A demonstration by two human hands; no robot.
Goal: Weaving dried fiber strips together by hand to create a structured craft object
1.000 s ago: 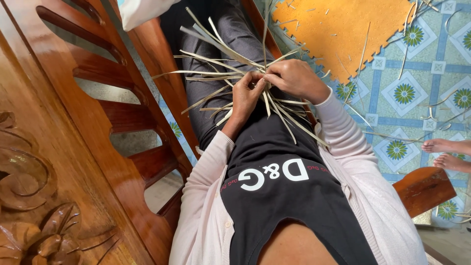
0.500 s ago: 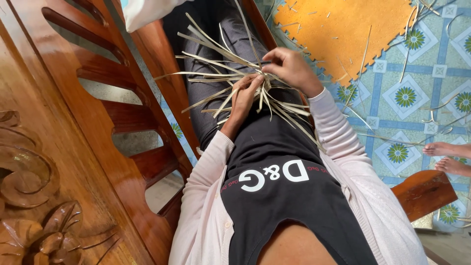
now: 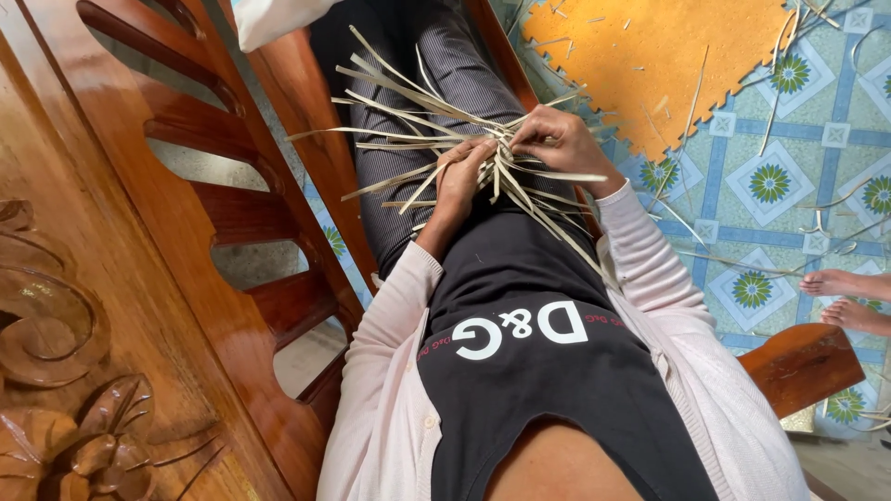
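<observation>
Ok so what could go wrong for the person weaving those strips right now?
The pale strips fan out loose past both hands; only the crossing pinched between the left hand and right hand looks held, so a slack grip could let the weave spring apart. Stiff ends point back toward the person's body and might poke or scratch. Cut scraps lie scattered on the tiled floor near another person's bare feet, possibly a slip or prick hazard.

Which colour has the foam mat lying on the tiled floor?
The foam mat is orange, with a jigsaw-toothed edge; the head view shows it best.
</observation>
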